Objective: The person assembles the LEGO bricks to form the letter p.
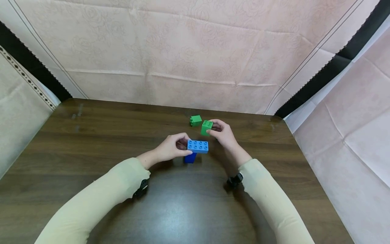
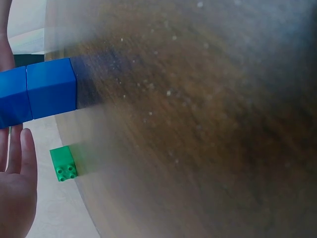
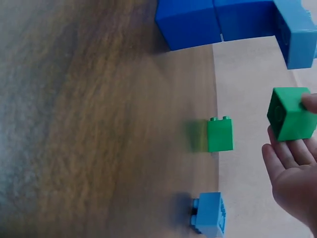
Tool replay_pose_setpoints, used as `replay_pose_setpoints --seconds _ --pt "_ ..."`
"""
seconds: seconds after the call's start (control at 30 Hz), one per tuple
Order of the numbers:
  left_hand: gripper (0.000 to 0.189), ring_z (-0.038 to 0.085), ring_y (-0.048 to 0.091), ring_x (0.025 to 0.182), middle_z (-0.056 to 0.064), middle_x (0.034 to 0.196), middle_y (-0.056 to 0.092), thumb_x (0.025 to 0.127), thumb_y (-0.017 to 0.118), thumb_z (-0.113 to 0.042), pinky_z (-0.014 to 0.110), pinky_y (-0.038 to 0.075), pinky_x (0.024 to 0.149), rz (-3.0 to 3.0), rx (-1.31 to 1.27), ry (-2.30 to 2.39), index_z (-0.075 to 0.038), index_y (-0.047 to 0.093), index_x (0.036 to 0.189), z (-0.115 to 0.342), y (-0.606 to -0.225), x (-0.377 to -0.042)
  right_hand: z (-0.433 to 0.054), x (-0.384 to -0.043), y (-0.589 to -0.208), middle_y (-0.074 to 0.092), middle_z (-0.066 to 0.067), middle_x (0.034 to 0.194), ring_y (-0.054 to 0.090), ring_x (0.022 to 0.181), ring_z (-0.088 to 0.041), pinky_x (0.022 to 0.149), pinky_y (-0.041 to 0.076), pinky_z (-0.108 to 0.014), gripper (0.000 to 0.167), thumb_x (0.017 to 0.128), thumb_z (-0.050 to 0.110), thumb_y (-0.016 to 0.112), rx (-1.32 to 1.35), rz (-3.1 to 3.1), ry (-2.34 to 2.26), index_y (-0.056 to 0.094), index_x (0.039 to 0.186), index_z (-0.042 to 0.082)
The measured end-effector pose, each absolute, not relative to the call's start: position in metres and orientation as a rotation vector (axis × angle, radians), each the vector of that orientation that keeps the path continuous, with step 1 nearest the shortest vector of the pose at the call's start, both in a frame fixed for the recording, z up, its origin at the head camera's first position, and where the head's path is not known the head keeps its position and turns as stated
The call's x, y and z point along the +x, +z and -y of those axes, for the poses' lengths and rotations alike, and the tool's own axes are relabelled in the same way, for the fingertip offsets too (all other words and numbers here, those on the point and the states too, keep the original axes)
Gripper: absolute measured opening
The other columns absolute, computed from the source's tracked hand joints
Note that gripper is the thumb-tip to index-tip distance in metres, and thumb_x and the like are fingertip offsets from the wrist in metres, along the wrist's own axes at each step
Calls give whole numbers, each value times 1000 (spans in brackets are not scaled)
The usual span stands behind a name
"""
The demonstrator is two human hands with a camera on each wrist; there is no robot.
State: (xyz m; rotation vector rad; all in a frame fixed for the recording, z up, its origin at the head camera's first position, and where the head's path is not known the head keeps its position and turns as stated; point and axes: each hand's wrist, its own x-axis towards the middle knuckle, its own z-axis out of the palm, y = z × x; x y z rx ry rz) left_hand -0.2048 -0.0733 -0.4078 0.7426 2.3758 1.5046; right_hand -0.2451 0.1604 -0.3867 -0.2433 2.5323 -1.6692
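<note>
In the head view, my left hand pinches the left end of a light blue eight-stud brick, thumb in front and fingers behind. That brick sits on a column of two dark blue bricks, its right end overhanging. Its seam shows in the right wrist view. My right hand holds a green four-stud brick between thumb and fingers, studs up, just behind and right of the column. From the right wrist, this green brick shows its hollow underside, off the table.
Another green brick lies on its side near the table's far edge. A small light blue brick, also on its side, shows in the right wrist view. The brown wooden table ends at a pale cloth backdrop.
</note>
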Motion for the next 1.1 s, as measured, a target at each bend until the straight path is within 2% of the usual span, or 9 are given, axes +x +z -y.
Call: replay_pose_setpoints --seconds 0.2,0.33,0.57,0.7,0.97,1.1 --pt "26 20 60 91 9 103 62 82 72 -17 33 54 83 -2369 734 1511 -11 56 103 74 -408 -205 -160 -239 -375 63 -15 110 59 94 -13 79 49 -20 36 87 15 65 -292 -2512 -1756 58 121 4" --pt "26 19 60 90 9 102 63 82 72 -17 33 54 82 -2368 728 1519 -11 57 103 74 -409 -205 -160 -236 -371 64 -13 107 60 90 -9 77 50 -19 37 86 12 66 -357 -2494 -1777 58 121 2" --pt "27 19 60 92 9 103 63 82 72 -17 33 54 83 -2366 714 1522 -11 56 103 73 -407 -205 -156 -229 -366 66 -8 102 62 91 -14 80 51 -20 36 85 5 66 -475 -2440 -1789 58 119 -1" --pt "27 19 60 92 9 104 63 83 72 -18 33 54 84 -2361 714 1520 -11 56 103 73 -408 -205 -154 -225 -365 66 -3 98 62 89 -10 82 51 -21 37 85 5 66 -505 -2418 -1781 57 120 -2" --pt "27 20 60 92 9 104 63 83 72 -18 33 54 84 -2363 722 1528 -10 56 103 74 -408 -205 -148 -219 -362 64 -15 105 63 89 -11 83 52 -23 37 84 5 67 -564 -2398 -1726 57 119 -1" --pt "27 20 60 92 9 104 63 83 72 -17 33 54 84 -2361 728 1530 -10 56 103 73 -408 -204 -145 -215 -362 63 -21 108 62 93 -22 83 53 -24 37 83 3 67 -588 -2390 -1696 57 119 -2"
